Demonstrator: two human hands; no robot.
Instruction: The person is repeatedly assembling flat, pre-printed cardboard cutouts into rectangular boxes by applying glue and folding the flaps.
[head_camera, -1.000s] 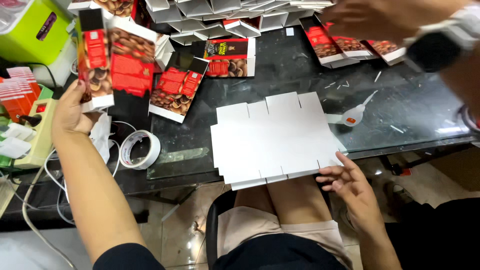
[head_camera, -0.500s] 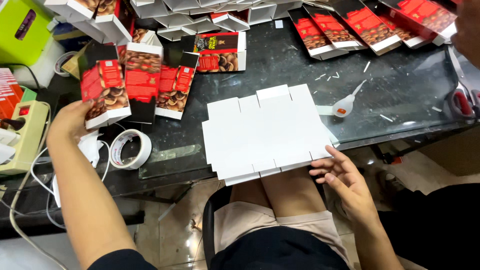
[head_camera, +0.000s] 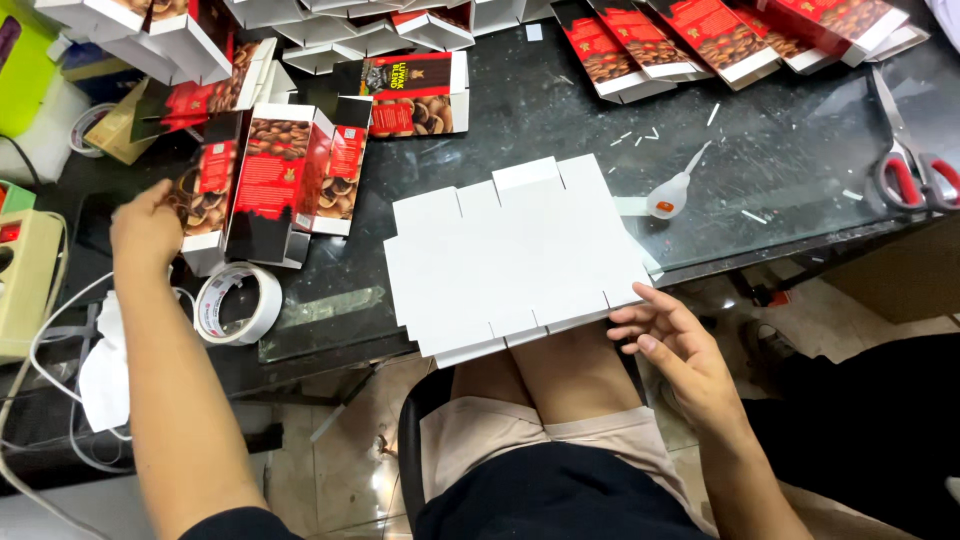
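On glass table (head_camera: 800, 180): flat white die-cut cardboard (head_camera: 515, 255), right hand (head_camera: 675, 345) touching.

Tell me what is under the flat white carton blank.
The flat white carton blank lies on the dark glass table, its near edge overhanging the person's lap. Anything beneath it is covered.

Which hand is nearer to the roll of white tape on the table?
Left. The left hand rests on a red folded carton just above and left of the tape roll. The right hand is far across, at the flat white cardboard's lower right corner.
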